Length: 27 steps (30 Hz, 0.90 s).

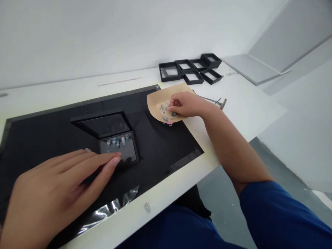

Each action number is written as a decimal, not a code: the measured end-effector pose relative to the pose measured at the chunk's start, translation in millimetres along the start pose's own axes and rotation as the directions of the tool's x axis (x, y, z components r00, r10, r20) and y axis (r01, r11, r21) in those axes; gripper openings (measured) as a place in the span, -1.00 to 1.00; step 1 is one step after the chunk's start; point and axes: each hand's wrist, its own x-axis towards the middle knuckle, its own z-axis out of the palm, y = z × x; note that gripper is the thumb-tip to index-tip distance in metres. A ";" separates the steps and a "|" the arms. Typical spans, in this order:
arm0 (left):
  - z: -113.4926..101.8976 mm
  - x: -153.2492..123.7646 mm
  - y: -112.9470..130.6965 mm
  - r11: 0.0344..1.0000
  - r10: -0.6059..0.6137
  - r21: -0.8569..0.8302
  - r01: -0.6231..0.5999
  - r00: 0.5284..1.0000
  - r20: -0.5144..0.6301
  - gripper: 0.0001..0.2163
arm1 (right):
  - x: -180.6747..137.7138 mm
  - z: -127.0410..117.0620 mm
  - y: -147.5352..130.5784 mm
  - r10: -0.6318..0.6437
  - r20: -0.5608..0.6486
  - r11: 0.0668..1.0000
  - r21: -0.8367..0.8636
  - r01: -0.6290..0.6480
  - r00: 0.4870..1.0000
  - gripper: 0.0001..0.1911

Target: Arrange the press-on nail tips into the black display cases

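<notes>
A black hinged box (pixel 118 117) stands with its lid raised on the black mat. Inside it, blue-green and white press-on nails (pixel 118 143) lie in a row. My left hand (pixel 64 183) is at the box's front left corner, thumb and forefinger closed together; anything between them is hidden. Off to the right, my right hand (pixel 185 103) reaches over a curved sheet of tan paper (pixel 155 100). Its fingers are pinched among loose press-on nails (pixel 165 118) and small decorations, and what they hold does not show. A pink clip (pixel 169 122) sits at the paper's near edge.
Several black open frames (pixel 192 76) stand together at the back by the wall. A thin tool (pixel 222 103) lies partly behind my right forearm. Clear plastic film (pixel 103 211) covers the mat's near edge, and one pale nail (pixel 147 207) lies on the white table's front edge.
</notes>
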 end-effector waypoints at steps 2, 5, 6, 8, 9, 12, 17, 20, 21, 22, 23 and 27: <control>-0.4 -1.5 -1.1 0.998 -0.038 0.044 0.037 0.999 0.036 -0.78 | -1.9 -1.3 -0.5 -0.023 -0.029 0.999 0.031 0.024 0.999 -0.80; -2.6 1.0 3.4 0.996 0.014 0.093 -0.018 0.999 0.036 -0.81 | -5.8 -4.7 -2.3 -0.063 -0.092 0.994 0.086 0.071 0.994 -0.77; -3.5 2.9 6.2 0.994 0.042 0.104 -0.045 0.999 0.030 -0.81 | -7.0 -5.7 -2.9 -0.073 -0.115 0.991 0.102 0.085 0.991 -0.76; -5.0 7.0 11.6 0.990 0.074 0.122 -0.074 0.997 0.005 -0.78 | -8.5 -7.1 -3.9 -0.088 -0.154 0.985 0.131 0.108 0.984 -0.75; -5.5 8.6 13.4 0.987 0.082 0.135 -0.082 0.997 -0.001 -0.77 | -8.8 -7.3 -4.3 -0.094 -0.168 0.983 0.143 0.118 0.981 -0.75; -5.7 10.1 13.4 0.977 0.128 0.167 -0.131 0.991 0.028 -0.81 | -8.7 -5.6 -5.8 -0.114 -0.197 0.974 0.170 0.148 0.974 -0.79; -3.0 8.5 8.2 0.974 0.146 0.163 -0.156 0.987 0.069 -0.79 | -6.6 0.3 -5.6 -0.136 -0.244 0.966 0.181 0.183 0.960 -0.88; -1.6 9.5 9.3 0.975 0.141 0.165 -0.149 0.988 0.056 -0.75 | -2.3 4.4 -0.6 -0.150 -0.266 0.961 0.186 0.204 0.952 -0.95; -1.2 10.3 10.3 0.977 0.143 0.159 -0.145 0.989 0.025 -0.73 | -0.1 6.3 1.8 -0.153 -0.279 0.959 0.189 0.210 0.948 -0.96; -0.6 11.2 11.5 0.978 0.144 0.153 -0.142 0.990 -0.004 -0.71 | 2.4 8.5 4.3 -0.154 -0.295 0.958 0.191 0.216 0.943 -0.92; 0.1 12.4 12.9 0.979 0.149 0.145 -0.144 0.988 -0.025 -0.71 | 4.9 11.0 6.5 -0.158 -0.318 0.954 0.195 0.227 0.935 -0.85; 4.9 17.3 18.9 0.977 0.190 0.103 -0.184 0.981 -0.047 -0.75 | 10.7 21.9 5.4 -0.234 -0.495 0.882 0.253 0.397 0.836 -0.68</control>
